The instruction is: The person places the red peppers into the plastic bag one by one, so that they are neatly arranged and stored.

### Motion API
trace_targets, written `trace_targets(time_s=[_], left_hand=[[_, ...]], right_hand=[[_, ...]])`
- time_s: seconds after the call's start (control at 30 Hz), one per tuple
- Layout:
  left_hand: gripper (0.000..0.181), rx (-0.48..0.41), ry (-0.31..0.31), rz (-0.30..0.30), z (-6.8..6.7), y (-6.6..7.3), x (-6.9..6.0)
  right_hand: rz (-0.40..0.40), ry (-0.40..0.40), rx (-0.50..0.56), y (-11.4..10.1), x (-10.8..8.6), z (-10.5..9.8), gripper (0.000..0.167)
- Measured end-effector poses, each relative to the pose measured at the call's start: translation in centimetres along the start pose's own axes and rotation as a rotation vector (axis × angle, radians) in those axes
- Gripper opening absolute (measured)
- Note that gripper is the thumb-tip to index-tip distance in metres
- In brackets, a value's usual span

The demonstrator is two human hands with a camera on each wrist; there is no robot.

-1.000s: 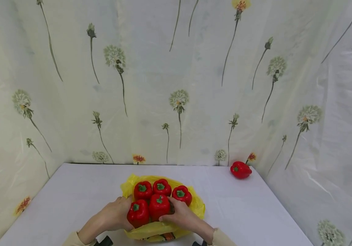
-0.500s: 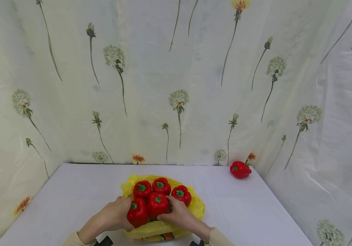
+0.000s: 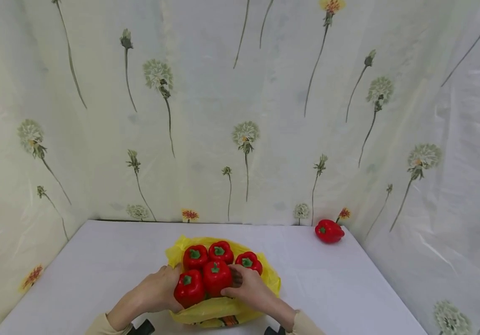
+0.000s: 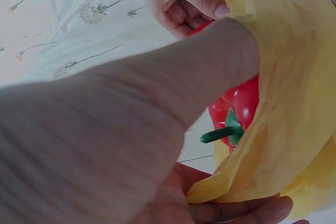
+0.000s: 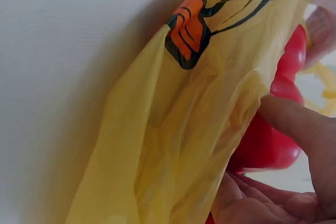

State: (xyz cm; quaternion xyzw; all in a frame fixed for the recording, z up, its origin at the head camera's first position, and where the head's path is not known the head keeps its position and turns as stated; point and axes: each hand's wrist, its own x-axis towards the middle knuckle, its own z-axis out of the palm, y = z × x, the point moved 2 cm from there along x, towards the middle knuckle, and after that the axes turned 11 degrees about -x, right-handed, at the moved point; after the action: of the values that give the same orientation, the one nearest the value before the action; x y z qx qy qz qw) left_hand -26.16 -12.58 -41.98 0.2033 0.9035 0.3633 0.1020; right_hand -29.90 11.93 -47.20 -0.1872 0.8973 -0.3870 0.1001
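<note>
In the head view several red bell peppers stand, stems up, in a yellow plastic bag (image 3: pixel 273 279). My left hand (image 3: pixel 158 288) holds the front-left bell pepper (image 3: pixel 189 288), thumb at its near side and fingers along the left, partly hidden. In the left wrist view that thumb runs under the bag's rim. My right hand (image 3: pixel 251 289) lies loosely beside the front-middle bell pepper (image 3: pixel 217 278), its thumb by the pepper's lower right and a gap under the fingers. The right wrist view shows the thumb (image 5: pixel 294 119) at the bag's rim against red skin.
One more red bell pepper (image 3: pixel 329 231) lies on its side at the table's far right corner. The white tabletop (image 3: pixel 110 260) ends at a hanging sheet (image 3: pixel 206 139) printed with dandelions. Behind the front pair, more bell peppers (image 3: pixel 195 257) fill the bag.
My right hand has shifted slightly right, and the gap between its palm and the front-middle bell pepper has widened. My left hand has stayed in place. The head view has tilted very slightly.
</note>
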Motion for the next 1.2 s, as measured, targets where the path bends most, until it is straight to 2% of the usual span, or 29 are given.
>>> trace_targets(time_s=[0.13,0.3,0.47,0.7,0.93,1.07,1.2], left_hand=[[0.093,0.005,0.003,-0.013,0.0,0.0,0.1],[0.093,-0.014,-0.001,-0.004,0.0,0.0,0.0],[0.095,-0.009,0.006,-0.005,0.0,0.0,0.0],[0.092,-0.009,-0.002,0.009,0.0,0.1,-0.1],[0.092,-0.004,-0.010,0.064,0.0,0.2,-0.1],[0.093,-0.008,-0.014,0.059,0.0,0.2,-0.2],[0.094,-0.015,-0.022,0.051,0.1,0.2,-0.2]], right_hand=[[-0.010,-0.007,0.013,0.2,0.0,-0.1,0.067],[-0.036,-0.013,-0.027,0.2,0.1,0.6,0.066],[-0.020,-0.013,-0.055,0.2,0.0,0.8,0.066],[-0.021,-0.037,-0.062,0.4,-0.4,0.2,0.068],[-0.031,-0.086,-0.051,0.4,-1.2,-0.4,0.063],[-0.039,-0.104,-0.059,0.7,-1.6,-0.7,0.061],[0.001,-0.115,-0.049,1.2,-2.2,-1.1,0.058]])
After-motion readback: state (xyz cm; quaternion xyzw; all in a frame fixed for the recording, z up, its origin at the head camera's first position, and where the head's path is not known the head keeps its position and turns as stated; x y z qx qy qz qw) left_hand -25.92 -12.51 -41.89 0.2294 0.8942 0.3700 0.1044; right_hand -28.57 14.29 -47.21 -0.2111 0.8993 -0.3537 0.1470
